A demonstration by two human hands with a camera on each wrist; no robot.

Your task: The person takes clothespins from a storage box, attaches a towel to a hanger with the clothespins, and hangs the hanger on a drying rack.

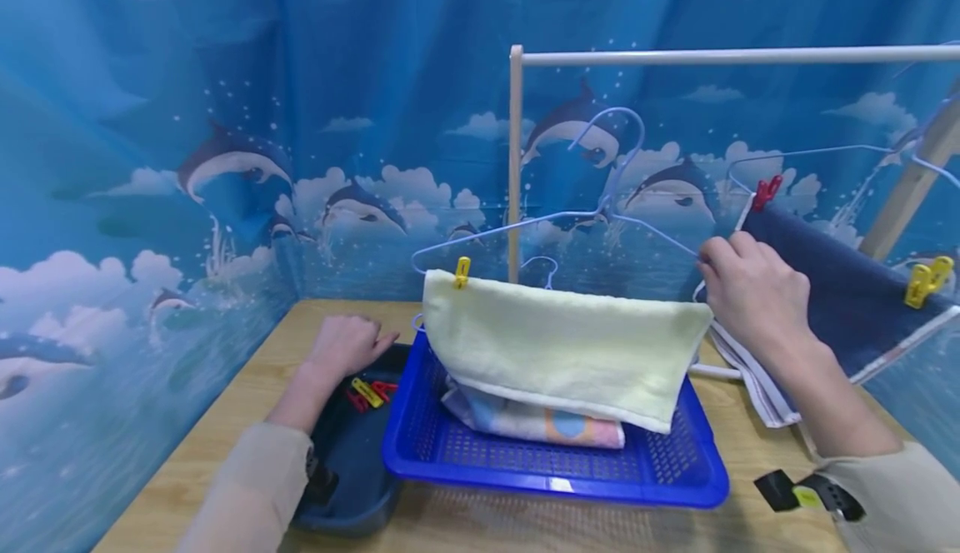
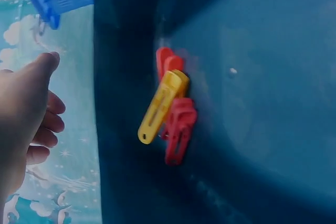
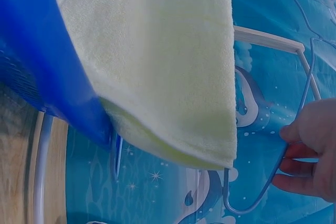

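Towel [image 1: 555,336]: plain pale lemon yellow, whiter along the hem; hanger [image 1: 606,203] light periwinkle; clip on towel [image 1: 462,272] bright yellow. Basket [image 1: 555,486]: royal blue, walls patterned with rows of small holes. Folded cloth [image 1: 540,424] inside: whitish, light-blue areas, orange patch with blue round spot, pink near right end. Tub [image 1: 352,461]: dark teal-blue; in it, yellow clip [image 2: 157,108] and red clips [image 2: 179,140]. Hung cloth [image 1: 810,278] at right: dark navy, white edging. Rack rail [image 1: 735,57] white; post [image 1: 515,161] pale wood. Table [image 1: 450,528]: light tan wood grain. Backdrop [image 1: 405,78]: blue, printed with dark-backed, white-bellied dolphins and white clouds. Sleeves [image 1: 251,470] beige.
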